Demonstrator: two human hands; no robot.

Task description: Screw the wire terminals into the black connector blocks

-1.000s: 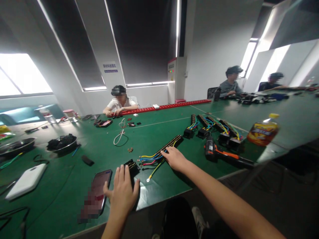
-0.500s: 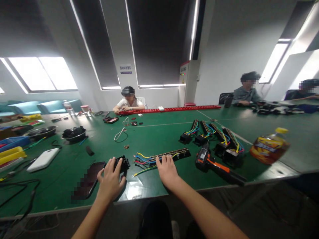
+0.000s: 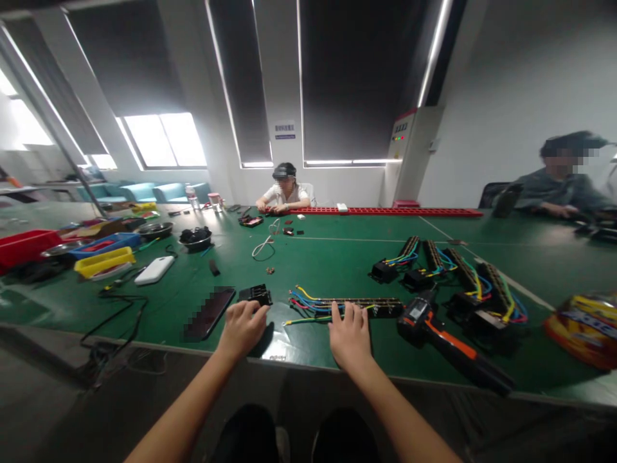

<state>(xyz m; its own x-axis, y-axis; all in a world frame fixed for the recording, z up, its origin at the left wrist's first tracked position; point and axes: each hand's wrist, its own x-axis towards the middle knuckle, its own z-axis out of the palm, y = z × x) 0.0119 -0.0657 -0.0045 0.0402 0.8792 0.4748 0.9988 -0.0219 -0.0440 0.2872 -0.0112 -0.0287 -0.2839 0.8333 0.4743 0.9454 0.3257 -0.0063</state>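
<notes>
My left hand (image 3: pixel 245 328) is by the front edge of a small black box (image 3: pixel 256 293), its fingers loosely bent and the thumb apart. Whether the fingertips touch the box is hard to make out. To the right, my right hand (image 3: pixel 350 334) rests its fingertips along the front side of a long black terminal strip (image 3: pixel 385 307), fingers apart and not wrapped around it. Blue, yellow, red and green wires (image 3: pixel 304 302) run from the strip's left end. A dark phone (image 3: pixel 214 314) lies left of my left hand.
A black-and-orange power tool (image 3: pixel 448 341) lies right of the strip. Several wired strips with black boxes (image 3: pixel 414 278) sit behind it. A bottle (image 3: pixel 585 331) stands far right; a white power bank (image 3: pixel 154 270) and yellow bin (image 3: pixel 103 262) are left. A person (image 3: pixel 284 190) sits opposite.
My view has swung left, so things appear further right. My left hand has drawn back from over the black box to its near edge, fingers more bent. My right hand stays at the strip.
</notes>
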